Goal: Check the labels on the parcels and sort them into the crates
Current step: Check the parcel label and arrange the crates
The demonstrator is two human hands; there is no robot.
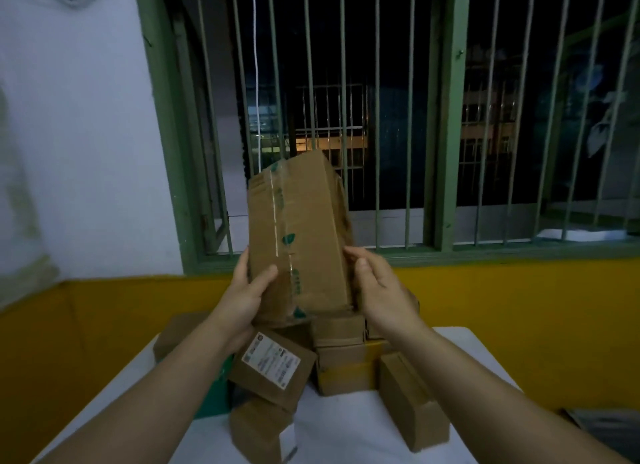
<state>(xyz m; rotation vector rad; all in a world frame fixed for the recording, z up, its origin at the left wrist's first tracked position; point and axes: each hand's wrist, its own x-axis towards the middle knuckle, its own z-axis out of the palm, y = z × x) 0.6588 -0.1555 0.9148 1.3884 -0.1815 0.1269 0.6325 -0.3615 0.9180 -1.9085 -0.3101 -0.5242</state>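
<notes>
Now both my hands' fingers (266,276) grip the tall taped parcel (298,235) low, so it could tip onto the near pile (343,363).

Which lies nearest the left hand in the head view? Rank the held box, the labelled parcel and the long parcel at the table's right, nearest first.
Measured from the left hand:
1. Held box: gripped by that hand.
2. Labelled parcel: just below the wrist.
3. Long parcel: far right of the table.
</notes>
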